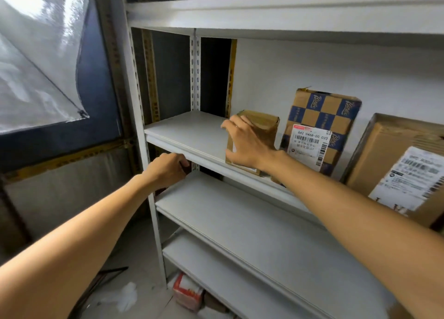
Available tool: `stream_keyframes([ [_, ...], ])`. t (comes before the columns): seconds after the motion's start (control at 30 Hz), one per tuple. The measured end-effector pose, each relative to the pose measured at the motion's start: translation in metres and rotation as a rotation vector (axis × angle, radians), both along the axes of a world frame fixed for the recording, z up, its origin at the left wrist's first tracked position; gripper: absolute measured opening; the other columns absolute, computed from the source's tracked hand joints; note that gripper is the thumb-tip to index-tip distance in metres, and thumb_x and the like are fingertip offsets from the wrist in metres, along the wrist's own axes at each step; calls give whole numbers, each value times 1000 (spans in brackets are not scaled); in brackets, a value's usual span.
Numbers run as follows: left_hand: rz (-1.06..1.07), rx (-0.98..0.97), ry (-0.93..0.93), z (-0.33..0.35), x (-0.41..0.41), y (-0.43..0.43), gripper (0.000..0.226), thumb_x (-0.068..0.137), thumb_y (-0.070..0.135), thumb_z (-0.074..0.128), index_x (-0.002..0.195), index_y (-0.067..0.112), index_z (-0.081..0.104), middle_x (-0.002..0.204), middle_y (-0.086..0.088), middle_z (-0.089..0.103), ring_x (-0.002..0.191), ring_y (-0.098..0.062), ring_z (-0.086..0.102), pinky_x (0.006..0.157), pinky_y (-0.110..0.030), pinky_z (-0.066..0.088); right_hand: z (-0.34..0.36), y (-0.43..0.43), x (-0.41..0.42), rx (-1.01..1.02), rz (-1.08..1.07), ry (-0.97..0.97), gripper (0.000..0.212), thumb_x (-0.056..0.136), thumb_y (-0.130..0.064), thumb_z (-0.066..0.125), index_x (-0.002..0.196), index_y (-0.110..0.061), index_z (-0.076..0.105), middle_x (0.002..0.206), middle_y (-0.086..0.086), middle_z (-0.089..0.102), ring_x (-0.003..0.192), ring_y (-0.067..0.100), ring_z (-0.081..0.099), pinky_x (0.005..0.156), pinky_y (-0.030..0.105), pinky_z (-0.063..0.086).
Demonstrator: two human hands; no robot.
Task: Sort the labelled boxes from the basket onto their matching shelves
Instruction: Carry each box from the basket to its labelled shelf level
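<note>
right hand (249, 143) grips the small brown box (266, 124) on the shelf (187, 129); left hand (165, 167) curled below its edge, grasp unclear

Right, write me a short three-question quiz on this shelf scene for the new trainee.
1. True or false: the right grip holds the small brown box on the shelf.
2. Which box stands next to it on the right? A) checkered box B) red box C) black box
3. Which three digits open the checkered box's label?
Key: 1 true; 2 A; 3 642.
</note>
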State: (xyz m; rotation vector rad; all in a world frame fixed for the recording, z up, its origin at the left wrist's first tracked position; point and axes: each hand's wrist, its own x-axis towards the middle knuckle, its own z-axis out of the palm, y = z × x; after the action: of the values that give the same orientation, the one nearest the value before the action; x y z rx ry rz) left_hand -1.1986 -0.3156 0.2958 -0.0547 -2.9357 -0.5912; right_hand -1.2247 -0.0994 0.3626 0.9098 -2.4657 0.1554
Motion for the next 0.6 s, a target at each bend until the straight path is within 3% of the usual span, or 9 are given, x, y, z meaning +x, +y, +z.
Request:
stream_keyframes([
  [0.2, 210, -32, -22, -11, 72, 15, 33, 86, 12, 60, 117, 23, 63, 111, -1, 66, 97, -20, 63, 79, -31, 52, -39, -18, 30, 87, 147, -238, 43, 81, -36, 68, 116, -14, 58, 113, 6, 58, 106, 22, 53, 82, 37, 52],
  [0.4, 436, -124, -82, -18, 174, -7, 31, 84, 20, 66, 114, 25, 62, 106, 1, 67, 88, -15, 61, 69, -26, 46, -75, -59, 78, 193, 385, -413, 52, 78, -33, 71, 123, -12, 56, 120, 5, 59, 109, 23, 55, 89, 43, 53],
  [0.6, 698, -87, -144, -11, 298, -36, 33, 82, 27, 68, 114, 23, 61, 107, 0, 67, 95, -19, 63, 81, -33, 52, -88, -116, 153, 220, 628, -470, 57, 81, -37, 71, 129, -13, 52, 123, 5, 58, 111, 23, 56, 90, 35, 51],
])
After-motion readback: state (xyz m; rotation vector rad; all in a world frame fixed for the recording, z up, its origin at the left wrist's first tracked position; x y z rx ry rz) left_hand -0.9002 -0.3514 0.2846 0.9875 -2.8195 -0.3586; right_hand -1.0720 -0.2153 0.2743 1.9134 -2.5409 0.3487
